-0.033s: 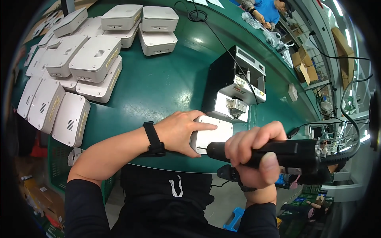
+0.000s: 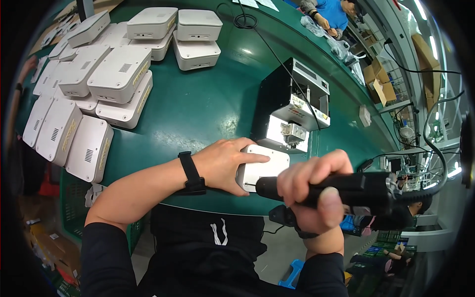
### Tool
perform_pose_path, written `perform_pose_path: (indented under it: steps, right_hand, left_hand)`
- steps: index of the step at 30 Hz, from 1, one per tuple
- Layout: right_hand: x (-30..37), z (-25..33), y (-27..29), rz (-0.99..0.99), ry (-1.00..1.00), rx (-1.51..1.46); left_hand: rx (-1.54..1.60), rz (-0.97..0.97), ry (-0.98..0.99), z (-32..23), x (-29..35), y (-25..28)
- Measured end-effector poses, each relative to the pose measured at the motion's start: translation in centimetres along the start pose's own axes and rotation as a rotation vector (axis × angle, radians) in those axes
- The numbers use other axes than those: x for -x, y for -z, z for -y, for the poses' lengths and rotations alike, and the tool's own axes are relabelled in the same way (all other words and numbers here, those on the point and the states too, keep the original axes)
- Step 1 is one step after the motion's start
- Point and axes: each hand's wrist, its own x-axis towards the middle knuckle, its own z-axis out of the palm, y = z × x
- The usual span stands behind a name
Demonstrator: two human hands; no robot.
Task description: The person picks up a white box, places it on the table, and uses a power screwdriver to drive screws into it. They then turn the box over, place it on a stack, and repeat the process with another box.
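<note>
A small white plastic box (image 2: 267, 161) lies on the green table in front of me, its screw holes facing up. My left hand (image 2: 222, 166) grips it from the left, the index finger stretched across its top and the thumb at the near side. In my right hand (image 2: 314, 190) is a black corded electric screwdriver (image 2: 363, 190), held level with fingers wrapped round it. Its thin bit points left at the box's near-left corner; whether it sits in a screw there is too small to tell. The screwdriver's nose covers the box's near-right part.
Several similar white boxes (image 2: 118, 74) are stacked at the left. A black and silver bench machine (image 2: 292, 109) stands just beyond my box, with a hanging cable (image 2: 277, 54) across it. A green crate (image 2: 74, 208) sits below the table's left edge. A co-worker (image 2: 329, 15) sits far right.
At the far left edge another person's arm has come further into view. My right hand and the screwdriver have shifted very slightly left; my left hand still holds the box.
</note>
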Motion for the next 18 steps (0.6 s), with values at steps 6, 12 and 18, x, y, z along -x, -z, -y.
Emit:
perform_pose_path:
  steps: [6, 12, 18]
  right_hand:
    - [-0.6, 2.3, 2.4, -0.068, 0.179, -0.124]
    - [2.8, 2.0, 10.2, -0.472, 0.283, 0.010]
    - [5.7, -2.1, 14.2, -0.607, 0.162, 0.040]
  left_hand:
    - [0.003, 0.029, -0.035, -1.4, 0.3, 1.3]
    - [0.504, 0.017, 0.440, -2.6, 6.5, 3.2]
    - [1.323, -0.353, 0.966, -2.8, 5.5, 5.6]
